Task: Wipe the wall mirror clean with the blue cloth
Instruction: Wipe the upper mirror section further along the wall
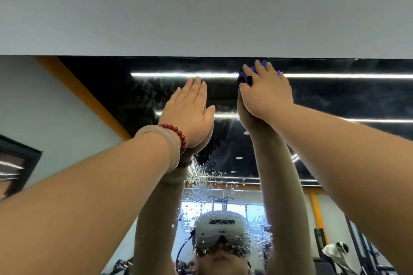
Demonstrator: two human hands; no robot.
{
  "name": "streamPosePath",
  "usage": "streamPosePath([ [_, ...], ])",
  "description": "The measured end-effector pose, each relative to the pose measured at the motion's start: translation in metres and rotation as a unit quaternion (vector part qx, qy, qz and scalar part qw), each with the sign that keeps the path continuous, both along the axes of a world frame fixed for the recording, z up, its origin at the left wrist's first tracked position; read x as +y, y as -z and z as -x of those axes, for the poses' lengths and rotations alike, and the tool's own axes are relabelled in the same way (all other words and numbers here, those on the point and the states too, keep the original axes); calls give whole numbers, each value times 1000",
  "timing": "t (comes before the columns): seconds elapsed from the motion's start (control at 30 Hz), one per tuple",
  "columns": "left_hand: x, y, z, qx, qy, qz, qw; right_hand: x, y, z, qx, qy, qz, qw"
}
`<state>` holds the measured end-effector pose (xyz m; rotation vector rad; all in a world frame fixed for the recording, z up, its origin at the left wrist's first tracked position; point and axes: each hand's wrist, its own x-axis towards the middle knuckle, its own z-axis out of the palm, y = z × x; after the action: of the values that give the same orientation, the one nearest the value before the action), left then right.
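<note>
Mirror-cleaning at full stretch, seen from the cleaner's head-worn camera, under a plain grey-white wall (201, 6) that fills the top of the view. At far left the wall mirror (335, 96) reflects a pale room wall crossed by a slanting orange band (89, 96). Next comes the person's raised left forearm, wearing a pale bangle (165, 140) and, just beyond it at the wrist, a red bead bracelet (178, 135). The left hand (190, 109) lies flat against the glass, fingers straight and close together, thumb out to the side, holding nothing; its reflection meets it at the palm. Below, between the two arms, water droplets (212, 172) speckle the glass, down to the reflection of a white headset (221, 230) at bottom centre. Bright light strips (178, 74) run across the dark upper part of the mirror behind both hands. To the right, the right hand (266, 94) is pressed high on the glass, just under the mirror's top edge, with the blue cloth (243, 77) bunched between palm and mirror. Only scraps of blue show between and beside the fingers, which are spread and appear to curl over the wad, though the angle makes the grip hard to judge. Streaks and haze mark the dark glass to the right of the cloth, out to the frame's edge.
</note>
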<state>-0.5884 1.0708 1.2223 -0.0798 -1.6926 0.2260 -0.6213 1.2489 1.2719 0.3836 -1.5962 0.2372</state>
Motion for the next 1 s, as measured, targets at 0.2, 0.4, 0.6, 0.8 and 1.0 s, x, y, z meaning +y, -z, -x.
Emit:
streamPosePath([
  [0.2, 3, 0, 0, 3, -5, -2, 1000, 3, 8, -9, 20, 2, -236, 972],
  [0.4, 1, 0, 3, 4, -12, -2, 1000, 27, -15, 3, -38, 1, 38, 999],
  [0.6, 4, -2, 4, 10, -16, -3, 1000, -2, 16, -3, 25, 2, -176, 984],
  [0.8, 3, -2, 5, 10, -13, 0, 1000, 47, -16, 5, -5, 18, -12, 1000],
  [1.0, 2, -2, 6, 9, -8, 1, 1000, 22, -14, 4, -12, 6, 5, 1000],
])
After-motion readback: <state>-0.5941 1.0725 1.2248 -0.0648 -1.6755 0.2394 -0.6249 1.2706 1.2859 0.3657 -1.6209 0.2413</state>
